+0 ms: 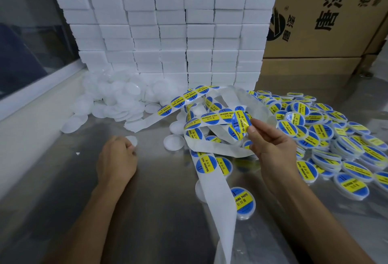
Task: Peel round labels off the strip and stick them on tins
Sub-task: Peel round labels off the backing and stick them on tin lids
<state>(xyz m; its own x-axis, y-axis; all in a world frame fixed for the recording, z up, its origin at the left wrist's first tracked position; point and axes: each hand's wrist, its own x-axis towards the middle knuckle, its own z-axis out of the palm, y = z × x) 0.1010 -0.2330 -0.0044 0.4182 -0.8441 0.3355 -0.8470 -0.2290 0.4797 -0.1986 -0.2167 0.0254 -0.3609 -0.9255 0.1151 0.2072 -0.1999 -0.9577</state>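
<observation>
Round label (241,122) pinched between thumb and fingertips of right hand (270,146), plain white tin (131,140) gripped under curled left hand (116,159), backing strip (218,192) trailed across steel table (147,221).

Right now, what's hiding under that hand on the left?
The left hand curls over a plain white tin on the metal table. Only the tin's far edge peeks out past the fingers; the rest is covered, so whether anything else lies beneath cannot be seen.
</observation>
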